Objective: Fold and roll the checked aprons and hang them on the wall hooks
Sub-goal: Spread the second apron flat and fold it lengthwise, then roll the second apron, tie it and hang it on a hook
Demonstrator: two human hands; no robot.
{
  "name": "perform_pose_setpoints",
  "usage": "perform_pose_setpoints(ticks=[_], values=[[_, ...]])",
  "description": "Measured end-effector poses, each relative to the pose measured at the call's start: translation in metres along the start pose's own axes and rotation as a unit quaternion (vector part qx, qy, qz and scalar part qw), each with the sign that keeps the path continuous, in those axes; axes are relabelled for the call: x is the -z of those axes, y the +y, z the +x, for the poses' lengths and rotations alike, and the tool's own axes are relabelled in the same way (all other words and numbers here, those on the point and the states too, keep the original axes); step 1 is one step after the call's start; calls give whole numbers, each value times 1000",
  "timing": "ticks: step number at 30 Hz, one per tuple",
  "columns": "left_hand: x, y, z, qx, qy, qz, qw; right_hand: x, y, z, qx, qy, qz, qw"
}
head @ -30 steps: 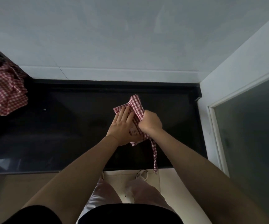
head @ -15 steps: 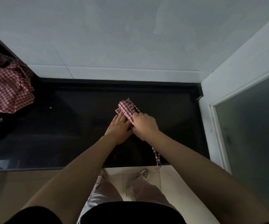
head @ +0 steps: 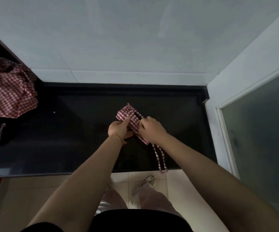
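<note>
A red-and-white checked apron [head: 130,117], rolled into a narrow bundle, lies on the black countertop [head: 68,139] between my hands. My left hand [head: 119,129] grips the roll from its left side, thumb on top. From the right, my right hand [head: 151,129] holds the roll with curled fingers. The apron's strap [head: 160,158] trails toward the counter's front edge and hangs over it. A second checked apron [head: 8,96] lies crumpled at the counter's far left. No wall hooks are in view.
A pale tiled wall [head: 135,39] rises behind the counter. A white frame with a dark glass panel [head: 261,131] bounds the right side. Beige floor tiles [head: 177,190] and my shoes [head: 149,180] show below the counter edge.
The apron went from a loose raised fold to a tight roll lying on the counter. My left hand turned from flat on the cloth to gripping its side.
</note>
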State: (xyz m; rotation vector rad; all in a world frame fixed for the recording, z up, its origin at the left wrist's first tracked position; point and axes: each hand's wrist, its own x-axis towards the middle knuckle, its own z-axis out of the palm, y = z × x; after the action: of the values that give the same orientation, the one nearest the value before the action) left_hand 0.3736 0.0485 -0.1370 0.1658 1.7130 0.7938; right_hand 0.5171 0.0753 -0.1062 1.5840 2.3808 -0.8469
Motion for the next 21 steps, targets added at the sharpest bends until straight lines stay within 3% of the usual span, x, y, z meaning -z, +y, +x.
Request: perform_pose_setpoints(ticks=[3, 6, 10, 13, 15, 18, 21], values=[[0, 1, 4, 27, 8, -24, 999, -5, 17, -3, -59, 52, 68, 995], [1, 4, 9, 44, 9, -4, 999, -15, 25, -3, -148, -23, 140, 979], [1, 7, 10, 56, 12, 19, 998, -15, 26, -3, -159, -129, 215, 955], [0, 7, 9, 77, 7, 2, 997, -15, 24, -3, -168, -138, 244, 945], [0, 8, 5, 80, -7, -49, 996, -15, 22, -2, -189, -136, 316, 920], [3, 13, -2, 89, -70, -114, 987, -6, 19, -4, -183, -135, 419, 879], [8, 30, -13, 89, -220, -139, 961, 26, 10, -6, -133, -115, 477, 861]])
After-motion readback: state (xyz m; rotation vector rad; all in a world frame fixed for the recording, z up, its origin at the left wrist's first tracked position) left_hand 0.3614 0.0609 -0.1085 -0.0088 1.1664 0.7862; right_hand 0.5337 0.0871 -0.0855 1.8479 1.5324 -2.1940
